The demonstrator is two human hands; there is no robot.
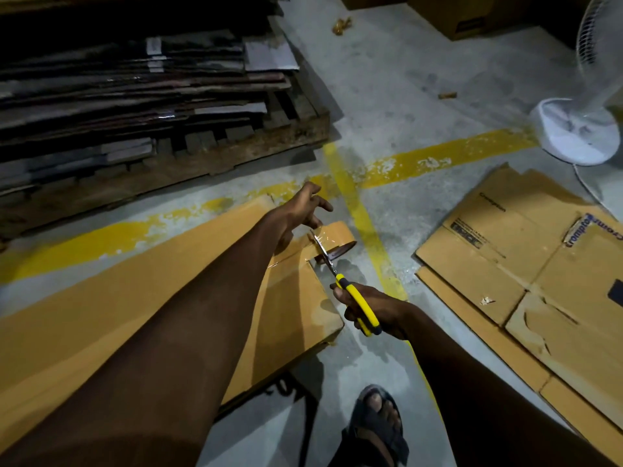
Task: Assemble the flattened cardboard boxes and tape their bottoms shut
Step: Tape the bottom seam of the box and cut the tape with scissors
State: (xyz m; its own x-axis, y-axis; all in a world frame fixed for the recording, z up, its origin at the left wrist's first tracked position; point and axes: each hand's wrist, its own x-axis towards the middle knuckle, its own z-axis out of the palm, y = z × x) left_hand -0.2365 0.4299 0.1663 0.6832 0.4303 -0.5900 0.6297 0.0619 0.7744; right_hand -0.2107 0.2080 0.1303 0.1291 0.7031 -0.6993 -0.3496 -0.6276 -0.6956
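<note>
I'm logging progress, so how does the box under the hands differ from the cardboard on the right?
The box is folded up, with a side wall showing; the cardboard lies flat on the floor. The box has clear tape stretched from its flaps to the roll, with scissors on it; the cardboard is untouched. The box looks plain; the cardboard carries print. Both are brown.

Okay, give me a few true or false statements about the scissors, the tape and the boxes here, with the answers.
1. The right hand grips yellow-handled scissors. True.
2. The scissor blades point at the fan. False: they point at the tape roll, which the left hand touches.
3. A flattened box with printing lies on the floor to the person's right. True.
4. The fan is black. False: it is white.
</note>
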